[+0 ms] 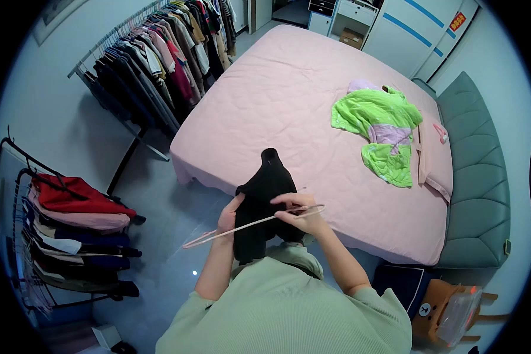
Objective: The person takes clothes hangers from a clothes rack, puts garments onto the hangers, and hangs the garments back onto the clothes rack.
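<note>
A black garment (259, 200) hangs in front of my body, its upper end over the near edge of the bed. My left hand (227, 218) grips the garment's left side, thumb on top. A thin pale pink clothes hanger (248, 226) lies slantwise across the front of the cloth. Its right end is pinched between the thumb and fingers of my right hand (301, 213), beside the garment's right side. The hanger's left end sticks out past my left wrist. Folds of the cloth hide the fingertips of my left hand.
A bed with a pink sheet (248, 106) stands ahead, with green-and-lilac clothing (383, 124) on it. Clothes racks hold a long row of garments (159, 59) at upper left and a red garment (79, 197) at left. A brown bear-faced chair (433, 310) stands at lower right.
</note>
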The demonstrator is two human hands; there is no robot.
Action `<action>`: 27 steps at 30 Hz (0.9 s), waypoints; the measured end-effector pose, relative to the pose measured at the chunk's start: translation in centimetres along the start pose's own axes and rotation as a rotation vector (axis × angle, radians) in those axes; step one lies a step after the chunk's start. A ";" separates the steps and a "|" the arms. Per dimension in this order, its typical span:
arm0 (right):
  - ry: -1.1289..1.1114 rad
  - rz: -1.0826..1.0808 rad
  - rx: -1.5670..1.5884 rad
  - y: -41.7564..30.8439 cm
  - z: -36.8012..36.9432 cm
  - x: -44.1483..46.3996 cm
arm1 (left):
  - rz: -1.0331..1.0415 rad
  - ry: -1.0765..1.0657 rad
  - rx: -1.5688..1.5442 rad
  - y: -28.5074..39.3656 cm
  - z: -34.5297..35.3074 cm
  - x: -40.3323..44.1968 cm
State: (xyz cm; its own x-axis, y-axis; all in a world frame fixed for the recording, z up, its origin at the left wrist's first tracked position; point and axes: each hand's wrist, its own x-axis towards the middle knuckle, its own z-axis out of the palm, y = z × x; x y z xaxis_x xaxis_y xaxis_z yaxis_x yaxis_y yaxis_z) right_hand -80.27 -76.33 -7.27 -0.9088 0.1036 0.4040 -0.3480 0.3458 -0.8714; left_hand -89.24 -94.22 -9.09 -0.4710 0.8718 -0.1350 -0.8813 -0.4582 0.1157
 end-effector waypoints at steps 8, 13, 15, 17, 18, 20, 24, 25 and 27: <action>0.094 0.323 0.330 0.9 -0.1 -0.4 | -0.091 -0.191 0.119 -1.6 3.7 0.6; 0.260 0.312 0.437 2.3 0.3 -0.9 | -0.053 -0.405 -0.038 -3.8 2.1 2.0; 0.342 0.316 0.483 2.6 0.9 -1.3 | 0.021 -0.341 0.192 -4.3 2.6 1.8; 0.443 0.308 0.501 2.8 1.1 -1.1 | 0.076 -0.120 0.515 -4.3 4.6 0.8; 0.502 0.299 0.497 2.9 1.1 -0.9 | 0.045 -0.162 0.454 -4.1 4.8 0.5; 0.654 0.327 0.483 2.9 0.6 -0.3 | 0.004 -0.143 0.608 -3.9 3.1 -0.2; 0.739 0.306 0.500 3.6 -1.6 0.7 | -0.352 -0.160 1.277 -0.3 -1.1 -2.5; 0.737 0.276 0.482 3.1 -1.9 1.0 | -0.476 -0.256 1.408 1.6 1.1 -3.1; 0.722 0.220 0.410 3.0 -2.4 1.5 | -0.517 -0.386 1.408 4.6 4.4 -4.7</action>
State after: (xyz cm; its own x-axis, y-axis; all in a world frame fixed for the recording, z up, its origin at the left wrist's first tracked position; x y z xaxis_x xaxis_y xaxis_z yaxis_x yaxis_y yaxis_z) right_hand -82.13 -72.92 -8.58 -0.6443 0.7454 0.1712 -0.3634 -0.1015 -0.9261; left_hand -90.94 -99.71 -3.62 0.0968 0.9700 -0.2228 -0.0871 0.2313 0.9690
